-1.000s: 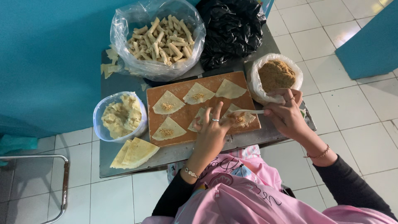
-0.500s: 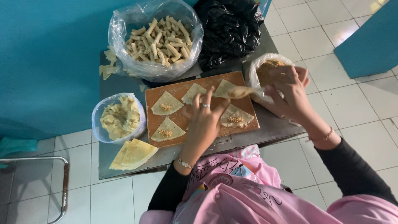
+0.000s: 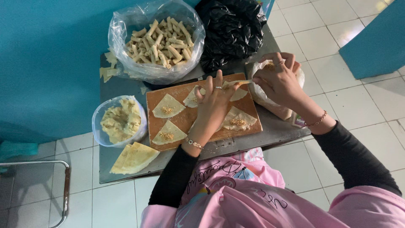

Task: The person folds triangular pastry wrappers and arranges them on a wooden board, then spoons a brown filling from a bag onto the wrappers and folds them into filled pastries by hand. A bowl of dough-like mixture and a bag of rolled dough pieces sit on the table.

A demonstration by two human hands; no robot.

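Observation:
A wooden cutting board point(image 3: 185, 120) lies on a small metal table and carries several triangular dough wrappers, each with a dab of brown filling point(image 3: 167, 109). My left hand point(image 3: 213, 103) rests flat on the board's upper middle, fingers spread over a wrapper point(image 3: 192, 98). My right hand point(image 3: 276, 78) hovers over the plastic bag of filling point(image 3: 299, 78) at the board's right end. It grips a thin pale spoon point(image 3: 238, 82) whose tip points left over the top right wrapper point(image 3: 240, 95).
A clear bag of rolled pastry sticks point(image 3: 160, 42) and a black plastic bag point(image 3: 234, 29) stand behind the board. A clear tub of pale paste point(image 3: 120, 122) and a stack of wrappers point(image 3: 133, 158) sit to its left. A blue wall runs along the left, near a metal chair frame point(image 3: 63, 190).
My right hand went from the lower right wrapper up to the filling bag, and the spoon now reaches over the top right wrapper. My left hand slid up the board.

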